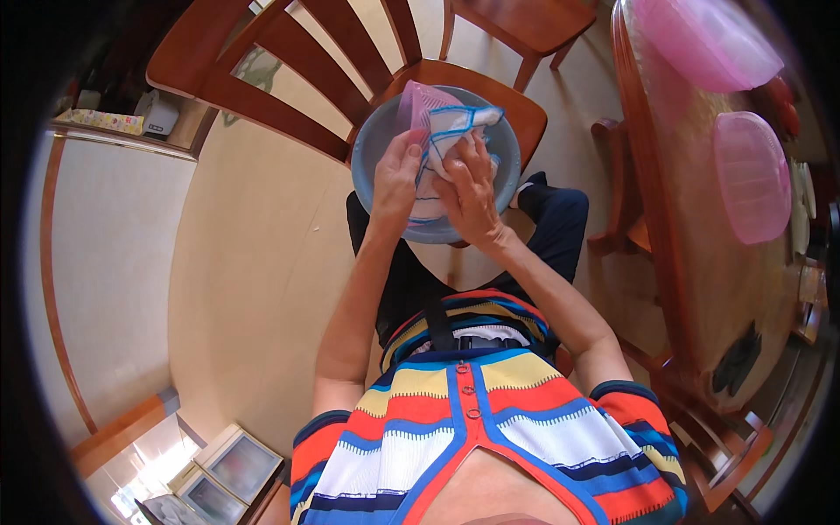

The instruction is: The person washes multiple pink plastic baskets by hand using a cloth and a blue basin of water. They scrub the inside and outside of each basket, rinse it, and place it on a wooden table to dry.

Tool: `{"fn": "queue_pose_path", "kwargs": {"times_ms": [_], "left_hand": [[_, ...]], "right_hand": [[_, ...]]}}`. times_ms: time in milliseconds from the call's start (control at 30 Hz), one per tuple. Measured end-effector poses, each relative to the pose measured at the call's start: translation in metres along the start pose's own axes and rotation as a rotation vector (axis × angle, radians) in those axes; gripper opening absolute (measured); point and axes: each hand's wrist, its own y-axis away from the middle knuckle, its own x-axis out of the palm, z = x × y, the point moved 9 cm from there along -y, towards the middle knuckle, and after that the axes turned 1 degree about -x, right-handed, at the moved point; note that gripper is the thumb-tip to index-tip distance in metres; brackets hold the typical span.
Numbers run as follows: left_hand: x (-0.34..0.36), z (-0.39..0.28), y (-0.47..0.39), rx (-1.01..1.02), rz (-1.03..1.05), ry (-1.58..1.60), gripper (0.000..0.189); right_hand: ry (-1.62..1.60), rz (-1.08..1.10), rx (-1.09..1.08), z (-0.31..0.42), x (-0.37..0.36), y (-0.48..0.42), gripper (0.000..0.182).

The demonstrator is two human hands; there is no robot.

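A grey-blue plastic basin (366, 154) rests on the seat of a wooden chair (533, 125) before me. Over it, my left hand (397, 172) grips the edge of a pink slotted plastic basket (417, 108), tilted up inside the basin. My right hand (471, 193) presses a bunched white cloth with blue edging (453, 125) against the basket. The fingers of that hand are partly sunk in the folds. The lower part of the basket and the basin's bottom are largely hidden by the hands and cloth.
At right stands a wooden table (646, 197) with a pink plastic container (751, 177) and another pink container (712, 42) on it. A dark cloth-like item (738, 361) lies nearer me. Another chair (525, 26) stands beyond; a white cabinet (118, 262) is at left.
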Motion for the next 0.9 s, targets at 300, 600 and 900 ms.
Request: {"fn": "queue_pose_path", "kwargs": {"times_ms": [300,600,900], "left_hand": [[0.007,0.020,0.062,-0.080,0.019,0.130,0.028],[0.000,0.027,0.032,0.012,-0.095,0.088,0.025],[0.004,0.024,0.065,0.014,0.094,-0.143,0.020]], "right_hand": [[-0.713,0.127,1.006,-0.115,0.037,-0.007,0.046],[0.223,0.046,0.119,0.016,0.004,0.009,0.034],[-0.060,0.364,-0.326,0.008,0.013,-0.061,0.011]]}}
